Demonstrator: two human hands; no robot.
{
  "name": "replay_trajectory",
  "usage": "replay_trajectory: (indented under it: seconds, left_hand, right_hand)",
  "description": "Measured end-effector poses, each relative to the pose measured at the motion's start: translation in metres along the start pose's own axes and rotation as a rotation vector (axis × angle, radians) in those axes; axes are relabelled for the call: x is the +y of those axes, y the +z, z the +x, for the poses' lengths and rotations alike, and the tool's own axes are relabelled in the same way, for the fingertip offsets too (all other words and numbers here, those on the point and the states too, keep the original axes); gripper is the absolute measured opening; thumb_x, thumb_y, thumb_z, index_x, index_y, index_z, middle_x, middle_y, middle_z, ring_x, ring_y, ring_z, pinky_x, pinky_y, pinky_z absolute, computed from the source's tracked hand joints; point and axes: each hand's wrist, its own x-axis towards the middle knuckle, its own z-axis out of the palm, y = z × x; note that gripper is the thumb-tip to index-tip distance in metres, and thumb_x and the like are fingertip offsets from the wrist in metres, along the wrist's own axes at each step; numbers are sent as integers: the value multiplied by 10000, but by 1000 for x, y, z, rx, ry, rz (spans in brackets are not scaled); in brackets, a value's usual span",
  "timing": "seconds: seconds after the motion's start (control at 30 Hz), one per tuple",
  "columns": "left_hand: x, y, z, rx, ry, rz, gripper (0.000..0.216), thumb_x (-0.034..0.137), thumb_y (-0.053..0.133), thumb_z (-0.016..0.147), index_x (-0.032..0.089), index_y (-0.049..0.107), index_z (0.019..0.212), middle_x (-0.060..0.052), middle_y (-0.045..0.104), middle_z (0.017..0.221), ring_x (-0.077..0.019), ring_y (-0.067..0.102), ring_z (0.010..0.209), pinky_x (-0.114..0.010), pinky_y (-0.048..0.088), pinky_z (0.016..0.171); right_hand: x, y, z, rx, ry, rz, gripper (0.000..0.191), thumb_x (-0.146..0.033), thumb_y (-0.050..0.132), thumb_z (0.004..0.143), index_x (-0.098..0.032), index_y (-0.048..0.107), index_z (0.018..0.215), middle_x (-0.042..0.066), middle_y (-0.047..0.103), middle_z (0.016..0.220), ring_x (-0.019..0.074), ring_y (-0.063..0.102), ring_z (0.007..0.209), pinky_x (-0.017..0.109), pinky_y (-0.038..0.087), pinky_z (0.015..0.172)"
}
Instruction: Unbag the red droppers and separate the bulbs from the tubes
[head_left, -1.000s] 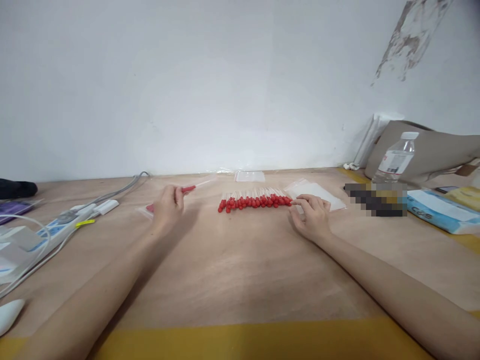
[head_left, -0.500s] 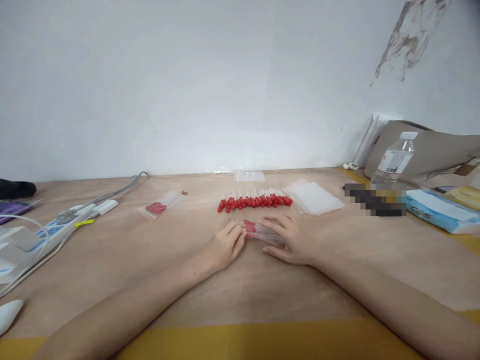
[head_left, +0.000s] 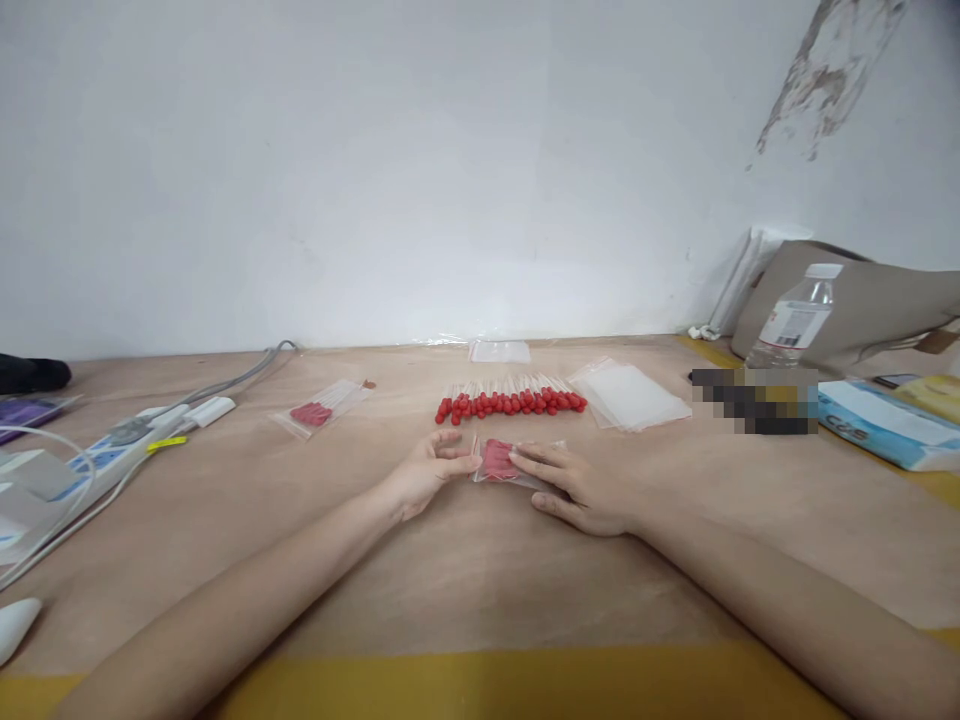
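A small clear plastic bag [head_left: 496,460] with red-tipped sticks inside lies flat in front of me. My right hand [head_left: 577,490] rests on its right part with fingers stretched out, covering much of that end. At the left edge of the bag is my left hand [head_left: 431,472], its thumb reaching to the edge and its fingers apart from the thumb. Just beyond the bag, a row of red-tipped sticks [head_left: 510,402] lies with the red heads toward me and the pale shafts pointing to the wall.
Another filled bag [head_left: 313,412] lies to the left. Flat clear bags [head_left: 634,395] are stacked right of the row. A power strip [head_left: 112,455] with cables occupies the left side. At right are a water bottle [head_left: 795,320], a blue tissue pack [head_left: 885,425] and a grey bag [head_left: 870,295].
My left hand has loosened from its pinch on the bag's left end, and its fingers have spread. The bag lies flatter, with more of the red tips showing. My right hand stays on it.
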Motion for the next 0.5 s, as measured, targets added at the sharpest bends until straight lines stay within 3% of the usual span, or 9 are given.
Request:
replay_trajectory:
  seconds: [0.1, 0.17, 0.3, 0.4, 0.5]
  left_hand:
    - [6, -4, -1, -190, -109, -115, 464, 189, 773, 561, 110, 585, 978, -90, 667, 868, -180, 638, 836, -312, 467, 853]
    - [8, -5, -1, -254, -136, -125, 344, 188, 774, 554, 106, 630, 855, -77, 679, 820, -166, 645, 783, -291, 478, 819]
    - [9, -4, 2, -189, -158, -102, 261, 177, 771, 551, 114, 640, 768, -49, 681, 727, -133, 638, 656, -267, 501, 702]
    - [7, -2, 4, -169, -143, -107, 307, 179, 792, 511, 110, 636, 766, -48, 679, 706, -135, 638, 645, -258, 502, 661]
    - [5, 0, 4, -164, -122, -120, 341, 177, 811, 471, 108, 639, 756, -40, 674, 674, -134, 635, 631, -265, 502, 669]
  right_hand:
    - [2, -4, -2, -75, -80, 25, 661, -494, 455, 821, -263, 196, 1383, 80, 250, 1426, 267, 231, 1299, 501, 208, 1045]
    - [2, -5, -2, -80, -89, 37, 630, -484, 440, 833, -270, 211, 1379, 73, 256, 1425, 264, 220, 1304, 504, 195, 1047]
    - [-3, -3, 4, 14, -9, 61, 446, -405, 360, 888, -261, 376, 1311, 77, 394, 1345, 228, 359, 1226, 446, 305, 995]
    - [-9, 0, 17, 178, 5, 77, 324, -345, 405, 878, -234, 538, 1152, 76, 560, 1129, 194, 501, 1037, 381, 398, 887]
    - [-13, 1, 36, 335, -36, 29, 227, -252, 444, 858, -228, 608, 1013, 64, 602, 962, 178, 525, 906, 363, 406, 816]
